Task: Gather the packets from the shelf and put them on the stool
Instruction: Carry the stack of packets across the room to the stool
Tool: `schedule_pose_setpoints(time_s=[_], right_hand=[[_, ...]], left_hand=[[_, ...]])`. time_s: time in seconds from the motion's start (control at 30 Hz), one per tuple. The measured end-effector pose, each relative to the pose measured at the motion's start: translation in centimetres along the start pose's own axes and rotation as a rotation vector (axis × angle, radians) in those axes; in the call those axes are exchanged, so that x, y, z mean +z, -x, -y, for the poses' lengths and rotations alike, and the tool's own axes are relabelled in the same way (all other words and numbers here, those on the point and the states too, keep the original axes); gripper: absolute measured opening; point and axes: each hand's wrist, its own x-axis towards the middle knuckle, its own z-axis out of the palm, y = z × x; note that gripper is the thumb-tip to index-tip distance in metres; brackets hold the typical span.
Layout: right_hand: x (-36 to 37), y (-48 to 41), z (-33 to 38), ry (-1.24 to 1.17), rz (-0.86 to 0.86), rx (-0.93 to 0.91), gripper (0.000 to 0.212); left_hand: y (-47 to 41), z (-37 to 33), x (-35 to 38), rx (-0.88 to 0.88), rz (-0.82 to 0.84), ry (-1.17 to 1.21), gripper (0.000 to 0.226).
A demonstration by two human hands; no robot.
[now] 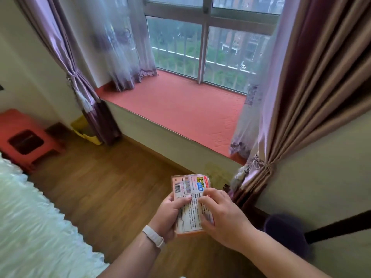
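Both hands grip a stack of packets (190, 203): left hand (169, 214) underneath, right hand (221, 214) pinching its edge; red stool (22, 125) far left.

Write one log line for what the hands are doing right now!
left hand: holding packets | right hand: holding packets | red stool: far left, no packets visible on it

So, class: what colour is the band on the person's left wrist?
White. The band sits just behind the left hand, clearest in the head view.
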Motion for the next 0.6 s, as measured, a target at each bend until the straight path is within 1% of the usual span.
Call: schedule_pose_setpoints(time_s=[0.07, 0.2, 0.3, 0.4, 0.6], right_hand=[[-0.1, -3.5, -0.5, 0.011, 0.019, -0.068, 0.038], [0.8, -10.6, -1.2, 0.007, 0.054, -0.184, 0.04], [2.0, -16.3, -2.0, -0.013, 0.086, -0.273, 0.041], [2.7, -22.2, -2.9, -0.043, 0.113, -0.379, 0.036], [2.1, -33.4, -5.0, -0.091, 0.205, -0.555, 0.034]], left_hand=[[-1.4, -1.9, -1.1, 0.028, -0.031, 0.047, 0.034], [-4.2, -5.3, -3.8, 0.102, -0.142, 0.138, 0.033], [-6.4, -8.1, -5.8, 0.151, -0.246, 0.157, 0.033], [-9.4, -11.0, -7.7, 0.209, -0.354, 0.17, 0.036], [-14.3, -17.1, -8.8, 0.285, -0.532, 0.192, 0.034]])
